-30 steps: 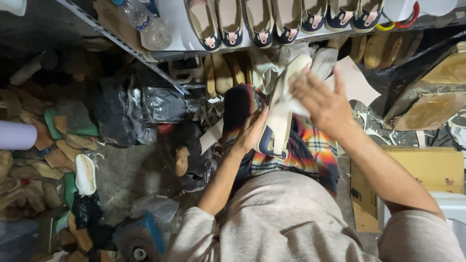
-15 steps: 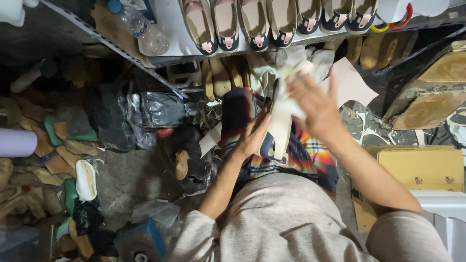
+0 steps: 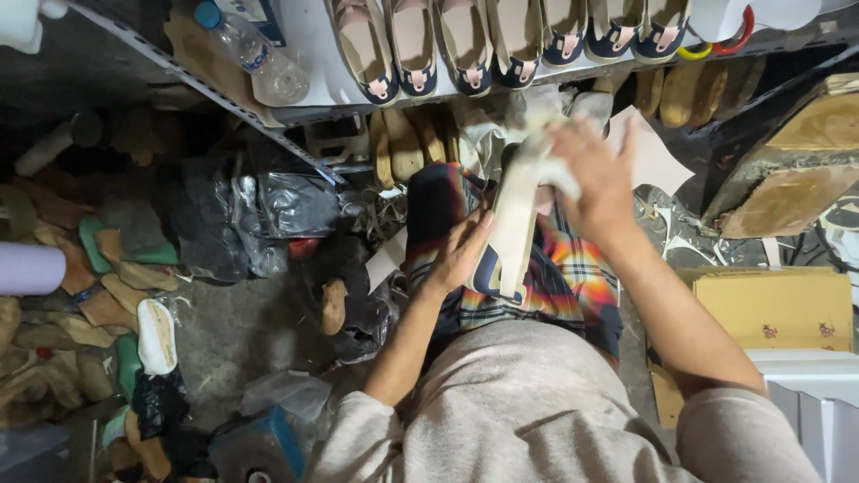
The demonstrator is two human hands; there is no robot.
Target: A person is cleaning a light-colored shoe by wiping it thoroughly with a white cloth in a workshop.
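My left hand (image 3: 458, 253) grips the side of a cream shoe (image 3: 513, 228) with a dark navy trim, held sole-up over my lap. My right hand (image 3: 598, 174) presses a crumpled whitish cloth (image 3: 540, 134) against the shoe's far end, fingers spread. Under the shoe lies plaid fabric (image 3: 573, 273) in red, yellow and blue across my knees.
A white shelf (image 3: 313, 80) ahead carries a row of similar cream shoes (image 3: 470, 40) and a plastic bottle (image 3: 255, 54). Black bags (image 3: 268, 210) and loose shoe soles (image 3: 98, 277) litter the floor at left. A cardboard box (image 3: 774, 309) sits at right.
My right hand with the cloth has slid along the shoe's far end. The left hand keeps its hold on the shoe's side.
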